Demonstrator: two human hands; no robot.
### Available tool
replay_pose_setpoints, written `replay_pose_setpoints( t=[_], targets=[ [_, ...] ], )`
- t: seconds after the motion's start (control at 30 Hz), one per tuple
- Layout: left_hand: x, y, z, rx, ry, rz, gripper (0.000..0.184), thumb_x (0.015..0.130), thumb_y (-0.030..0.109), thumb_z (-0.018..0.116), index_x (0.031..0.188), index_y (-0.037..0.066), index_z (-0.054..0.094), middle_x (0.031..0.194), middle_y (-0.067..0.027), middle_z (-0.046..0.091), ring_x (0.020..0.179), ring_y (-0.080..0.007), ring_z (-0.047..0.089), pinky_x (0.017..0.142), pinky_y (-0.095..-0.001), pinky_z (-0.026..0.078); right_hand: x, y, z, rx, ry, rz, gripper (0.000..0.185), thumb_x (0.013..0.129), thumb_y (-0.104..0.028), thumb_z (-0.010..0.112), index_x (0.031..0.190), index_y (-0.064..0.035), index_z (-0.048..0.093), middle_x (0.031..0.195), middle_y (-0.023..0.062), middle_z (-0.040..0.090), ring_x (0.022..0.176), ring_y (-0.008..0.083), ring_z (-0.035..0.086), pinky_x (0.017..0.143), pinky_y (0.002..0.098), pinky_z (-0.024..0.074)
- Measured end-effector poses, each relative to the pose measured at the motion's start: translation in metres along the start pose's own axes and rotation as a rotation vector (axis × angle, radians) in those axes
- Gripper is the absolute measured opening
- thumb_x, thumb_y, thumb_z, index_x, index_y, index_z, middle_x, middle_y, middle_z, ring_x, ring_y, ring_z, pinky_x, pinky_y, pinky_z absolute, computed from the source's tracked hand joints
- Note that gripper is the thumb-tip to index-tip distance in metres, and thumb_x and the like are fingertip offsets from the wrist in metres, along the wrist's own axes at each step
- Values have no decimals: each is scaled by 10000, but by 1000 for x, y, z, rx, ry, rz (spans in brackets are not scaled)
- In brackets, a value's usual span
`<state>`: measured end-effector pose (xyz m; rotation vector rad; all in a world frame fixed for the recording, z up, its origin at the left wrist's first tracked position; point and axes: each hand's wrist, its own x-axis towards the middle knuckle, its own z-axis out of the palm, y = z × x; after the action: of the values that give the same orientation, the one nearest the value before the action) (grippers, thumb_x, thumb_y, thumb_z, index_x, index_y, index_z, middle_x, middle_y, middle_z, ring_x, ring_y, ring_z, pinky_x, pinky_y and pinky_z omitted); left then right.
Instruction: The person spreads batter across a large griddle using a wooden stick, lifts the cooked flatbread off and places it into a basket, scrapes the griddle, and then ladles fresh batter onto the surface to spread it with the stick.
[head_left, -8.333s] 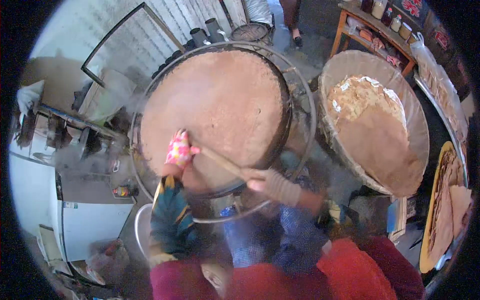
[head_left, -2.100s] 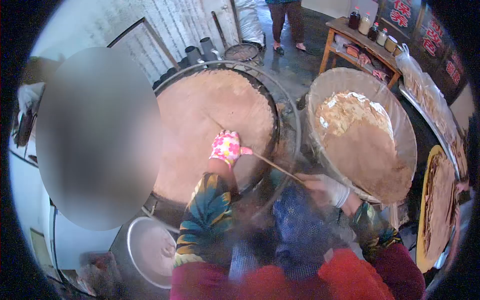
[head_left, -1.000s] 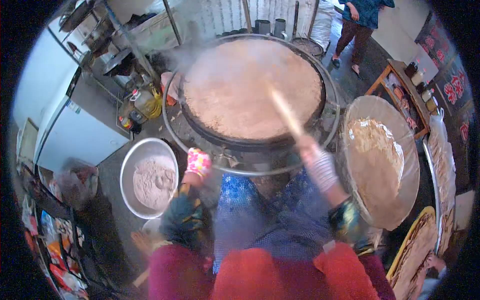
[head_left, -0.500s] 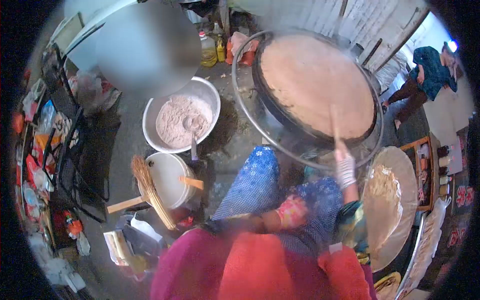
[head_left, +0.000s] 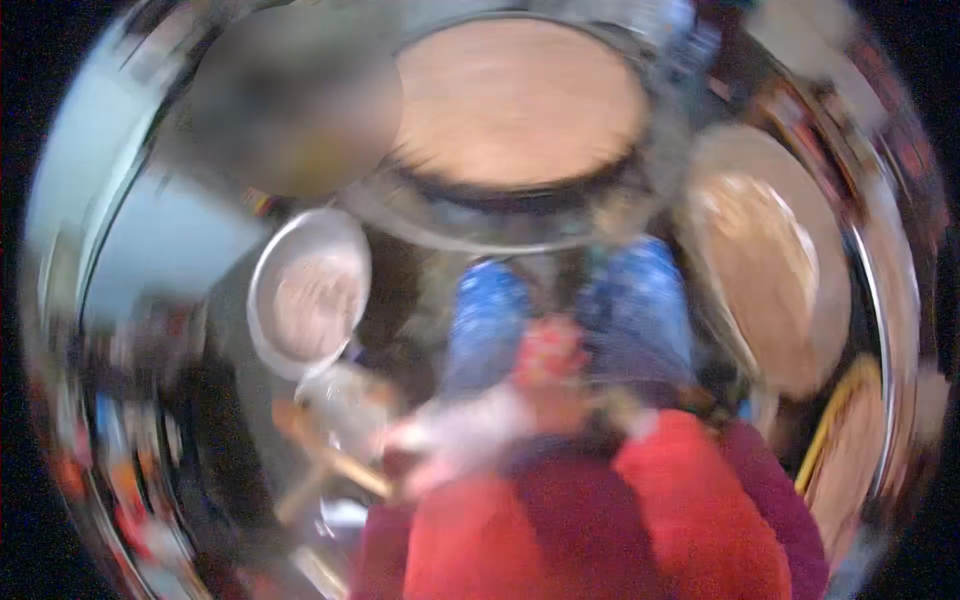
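Note:
My right hand (head_left: 465, 435), in a whitish glove, reaches across my lap towards the pale bucket (head_left: 350, 405) on my left. Motion smears its fingers. Close to them are wooden handles (head_left: 350, 468), and I cannot tell whether the hand grips one. My left hand (head_left: 550, 350), in a red and white patterned glove, is between my blue-clad knees, its fingers blurred. Beyond my knees, a thin tan sheet of batter covers the large round griddle (head_left: 520, 105). A metal basin (head_left: 258, 300) beside the bucket holds pinkish-brown batter (head_left: 318, 305).
On my right lies a large round tray (head_left: 835, 270) with tan flatbread sheets (head_left: 760, 270). A yellow-rimmed round basket (head_left: 815, 445) is nearer me. A metal ring (head_left: 480, 243) surrounds the griddle. A blurred round patch hides the upper left.
My right hand has left the griddle and swung left across my body to the bucket. The stick no longer shows over the griddle. My view has turned right and blurred.

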<state>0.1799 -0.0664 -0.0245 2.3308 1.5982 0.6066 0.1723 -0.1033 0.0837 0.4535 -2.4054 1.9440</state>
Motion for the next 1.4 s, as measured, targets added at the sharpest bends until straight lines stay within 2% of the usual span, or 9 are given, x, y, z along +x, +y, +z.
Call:
replay_pose_setpoints(
  t=[0.2,0.27,0.33,0.43,0.53,0.6,0.83,1.17,1.4],
  targets=[
    [-16,-50,-5,498,41,-288,616,739,379,643,1227,41,476,1263,-230,446,1163,-405,400,949,-465,349,-62,13,-8,-603,690,11,656,677,-479,667,1186,-115,469,995,140,583,928,349,574,781,516,439],
    [-33,-74,5,400,-73,-367,658,771,434,584,1285,53,425,1305,-248,396,1209,-426,334,983,-497,300,-133,14,-30,-821,825,248,717,565,-548,673,1091,-93,496,938,123,560,915,325,555,760,562,396],
    [-49,-92,17,183,-170,-428,701,804,489,526,1342,65,374,1347,-265,345,1256,-446,267,1016,-530,251,-216,6,-31,-890,1256,192,527,578,-382,700,973,-74,535,885,146,570,849,343,571,689,501,438],
    [-58,-117,24,161,-104,-328,686,816,469,515,1287,-19,412,1297,-326,361,1199,-464,341,1014,-523,265,-316,-17,-18,-821,1253,1198,418,583,-251,651,936,-60,535,879,159,561,874,344,549,716,474,422],
    [-44,-113,27,269,-220,-333,632,853,434,526,1296,0,404,1333,-298,328,1233,-450,302,1043,-478,241,-422,-1,7,-1218,1524,1532,403,618,-251,678,943,-54,545,938,126,590,951,309,550,842,470,399],
    [-34,-104,29,282,-214,-329,633,842,436,536,1280,-7,420,1311,-303,350,1211,-457,324,1029,-485,260,-471,9,19,-1466,1493,1604,398,639,-235,667,985,-77,551,977,117,574,1023,294,502,926,491,320],
    [-17,-83,25,268,-246,-288,642,784,380,609,1277,10,427,1294,-278,383,1200,-463,335,1018,-500,279,-517,20,-5,-876,840,1872,230,778,-251,525,937,-118,626,998,83,614,1005,269,540,895,483,355],
    [-16,-52,12,240,-150,-360,603,790,380,574,1250,12,446,1299,-267,385,1201,-449,336,1013,-510,264,-554,15,-31,-772,1087,1820,255,780,-328,575,824,-94,664,802,153,649,794,332,624,714,429,499],
    [-7,-40,5,189,-139,-390,598,756,311,615,1251,20,449,1322,-249,375,1227,-437,306,1028,-532,229,-601,-66,-153,-907,1230,1844,272,679,-326,616,822,-104,684,828,179,650,790,327,638,724,407,512]
  ],
)
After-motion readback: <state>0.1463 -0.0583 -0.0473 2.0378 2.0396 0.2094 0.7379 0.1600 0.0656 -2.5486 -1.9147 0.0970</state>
